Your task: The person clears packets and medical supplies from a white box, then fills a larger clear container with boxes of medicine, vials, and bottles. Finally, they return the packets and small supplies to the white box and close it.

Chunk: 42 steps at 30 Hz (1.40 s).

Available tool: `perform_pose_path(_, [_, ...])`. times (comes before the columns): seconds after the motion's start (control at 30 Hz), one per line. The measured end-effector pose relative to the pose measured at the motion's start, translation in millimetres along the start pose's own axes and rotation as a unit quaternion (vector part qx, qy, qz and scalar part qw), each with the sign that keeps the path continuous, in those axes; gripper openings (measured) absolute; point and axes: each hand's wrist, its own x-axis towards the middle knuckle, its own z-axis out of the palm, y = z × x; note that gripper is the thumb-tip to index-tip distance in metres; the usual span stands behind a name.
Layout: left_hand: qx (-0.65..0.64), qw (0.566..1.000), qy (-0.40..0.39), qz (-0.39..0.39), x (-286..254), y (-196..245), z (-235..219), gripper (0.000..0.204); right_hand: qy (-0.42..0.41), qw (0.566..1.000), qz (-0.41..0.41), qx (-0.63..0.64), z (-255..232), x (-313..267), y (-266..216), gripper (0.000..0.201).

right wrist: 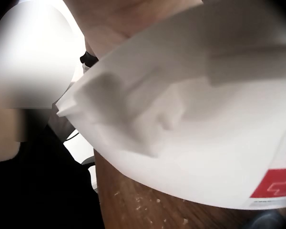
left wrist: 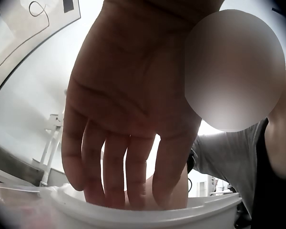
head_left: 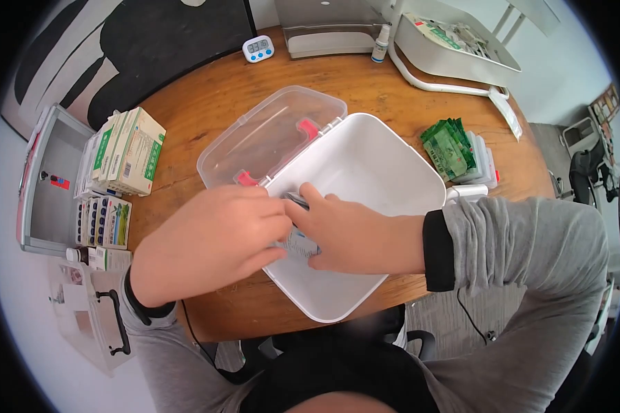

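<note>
A white plastic box (head_left: 358, 289) stands open on the table, its clear lid (head_left: 262, 131) with pink-red latches folded back at the left. My right hand (head_left: 348, 230) is over the box's left part, thumb and fingers round a small packet with blue-grey print (head_left: 300, 242). A silvery bit shows above the packet between the hands. My left hand (head_left: 220, 237) reaches in over the left rim, fingertips close against the right hand. In the left wrist view its fingers (left wrist: 114, 171) point down, fairly straight, behind the rim (left wrist: 143, 217). Through the box's wall (right wrist: 205, 157), the right hand shows only as shadow.
Medicine cartons (head_left: 134, 151) stack at the left beside a grey-white case (head_left: 52, 179). Green packets (head_left: 451, 148) and clear small cases (head_left: 482, 162) lie right of the box. A timer (head_left: 258, 48), a spray bottle (head_left: 381, 43) and a white bin (head_left: 455, 51) stand behind.
</note>
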Motion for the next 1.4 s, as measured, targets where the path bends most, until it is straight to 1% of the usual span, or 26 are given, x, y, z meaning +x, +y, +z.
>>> perform_pose_path(0.03, [-0.001,1.0,-0.006,0.004,0,1,2,0.023,-0.041,0.999,0.03,0.01,0,0,-2,0.086])
perform_pose_path(0.07, [-0.002,1.0,-0.007,0.004,0,2,5,0.023,-0.041,0.999,0.031,0.012,-2,-1,-2,0.086])
perform_pose_path(0.13, [0.003,0.999,-0.042,-0.001,0,2,8,0.026,-0.052,0.99,0.023,0.129,-4,-6,3,0.102])
perform_pose_path(0.17, [0.002,0.999,-0.042,0.0,2,2,9,0.026,-0.052,0.99,0.024,0.129,-2,-10,9,0.102])
perform_pose_path(0.23, [-0.008,0.998,-0.054,-0.005,5,2,10,0.033,0.046,0.988,-0.062,0.137,4,-18,24,0.114])
perform_pose_path(0.27, [-0.011,0.998,-0.055,-0.006,8,2,9,0.033,0.044,0.987,-0.061,0.139,-5,-23,23,0.114])
perform_pose_path(0.33, [-0.011,0.998,-0.07,0.003,16,0,7,0.044,-0.087,0.994,0.035,0.058,-26,-32,24,0.091])
perform_pose_path(0.37, [-0.012,0.998,-0.069,0.003,20,1,7,0.044,-0.087,0.994,0.036,0.058,-24,-32,25,0.091])
perform_pose_path(0.43, [-0.037,0.991,-0.129,0.0,28,3,7,0.06,-0.127,0.986,0.037,-0.105,-20,-31,27,0.062])
perform_pose_path(0.47, [-0.037,0.991,-0.129,0.001,30,3,7,0.06,-0.127,0.986,0.038,-0.105,-17,-31,26,0.062])
perform_pose_path(0.53, [-0.031,0.979,-0.2,0.008,33,2,8,0.072,-0.067,0.996,0.015,-0.064,-10,-33,24,0.049])
perform_pose_path(0.67, [-0.023,0.976,-0.217,0.008,39,11,15,0.081,-0.051,0.998,0.022,-0.023,-2,-31,25,0.051])
perform_pose_path(0.73, [0.053,0.979,-0.196,0.02,39,18,24,0.089,-0.083,0.996,0.017,-0.002,-9,-36,26,0.049])
perform_pose_path(0.87, [0.096,0.979,-0.164,0.067,40,10,54,0.084,-0.112,0.993,-0.004,-0.04,-30,-56,28,0.046])
perform_pose_path(0.93, [0.034,0.976,-0.199,0.086,43,5,60,0.071,0.094,0.992,-0.085,0.007,-49,-81,33,0.029])
perform_pose_path(0.97, [0.035,0.975,-0.198,0.09,46,6,57,0.071,0.149,0.988,-0.045,0.02,-65,-91,38,0.031])
perform_pose_path(1.0, [0.026,0.97,-0.232,0.074,48,8,53,0.065,0.201,0.979,-0.005,0.034,-81,-99,48,0.033])
perform_pose_path(1.03, [0.016,0.962,-0.265,0.056,50,10,51,0.059,0.306,0.951,0.031,-0.013,-85,-104,66,0.031])
perform_pose_path(1.07, [0.016,0.963,-0.264,0.057,50,9,53,0.059,0.324,0.938,0.123,0.006,-92,-113,86,0.047])
perform_pose_path(1.1, [0.013,0.964,-0.255,0.067,49,8,55,0.056,0.323,0.938,0.123,0.005,-91,-119,107,0.047])
perform_pose_path(1.17, [0.011,0.966,-0.248,0.078,49,6,59,0.052,0.355,0.894,0.183,-0.204,-78,-124,145,0.072])
perform_pose_path(1.2, [0.02,0.963,-0.254,0.083,48,6,61,0.048,0.356,0.893,0.184,-0.204,-70,-125,159,0.072])
perform_pose_path(1.27, [0.029,0.961,-0.26,0.087,52,8,59,0.044,0.291,0.894,0.22,-0.26,-58,-123,179,0.092])
perform_pose_path(1.33, [0.09,0.929,-0.354,0.069,59,14,49,0.037,0.294,0.881,0.212,-0.302,-49,-117,188,0.09])
perform_pose_path(1.37, [0.088,0.929,-0.354,0.065,56,11,53,0.037,0.296,0.867,0.205,-0.344,-47,-115,189,0.089])
perform_pose_path(1.4, [0.068,0.948,-0.299,0.085,50,4,59,0.033,0.294,0.869,0.203,-0.343,-47,-113,189,0.089])
